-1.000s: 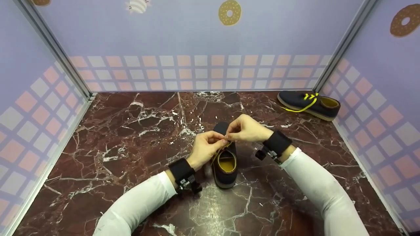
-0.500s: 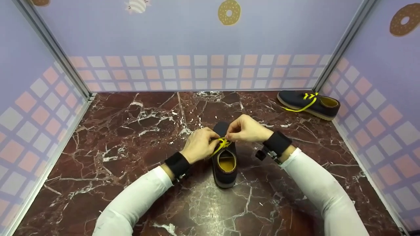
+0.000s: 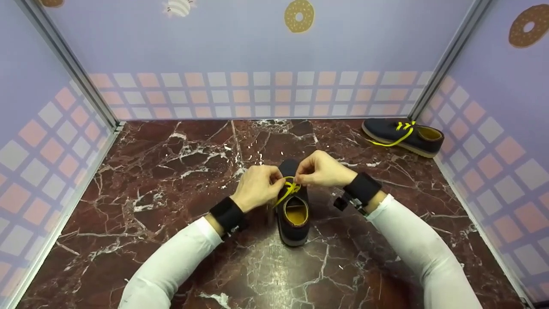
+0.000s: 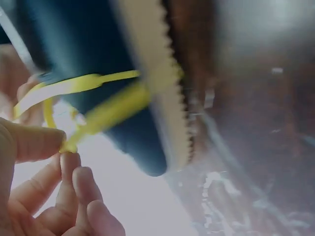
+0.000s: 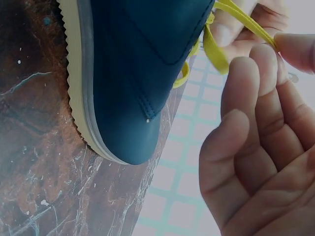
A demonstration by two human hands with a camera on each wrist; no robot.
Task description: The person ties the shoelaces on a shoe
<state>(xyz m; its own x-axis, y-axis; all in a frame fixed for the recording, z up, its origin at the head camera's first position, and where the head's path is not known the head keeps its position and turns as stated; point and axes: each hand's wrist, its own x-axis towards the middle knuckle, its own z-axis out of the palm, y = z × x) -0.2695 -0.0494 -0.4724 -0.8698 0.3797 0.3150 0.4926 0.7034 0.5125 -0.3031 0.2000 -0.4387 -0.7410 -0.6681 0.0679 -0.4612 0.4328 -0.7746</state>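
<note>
A dark navy shoe (image 3: 295, 235) stands upright at the middle of the tabletop, its toe pointing away and its yellow lining showing. My left hand (image 3: 256, 187), on the shoe's left, pinches a yellow shoelace (image 4: 116, 109) between thumb and fingertip. From the other side, my right hand (image 3: 324, 170) holds the yellow lace (image 5: 248, 22) between thumb and index finger, the other fingers loosely bent. A thin curve of lace bridges the two hands over the shoe's front. Below it, bright yellow lace strands (image 3: 292, 188) cross at the eyelets.
A second navy shoe (image 3: 388, 131) rests at the back right corner, toe leftward, one yellow lace end (image 3: 388, 144) draped down its side. The red-brown marbled tabletop (image 3: 171, 171) is bounded by lilac panels (image 3: 240, 51) at the back and both sides.
My left hand has turned and drawn leftward, away from my right hand's fingertips, uncovering the yellow lace between them. My right hand and both shoes stay in place.
</note>
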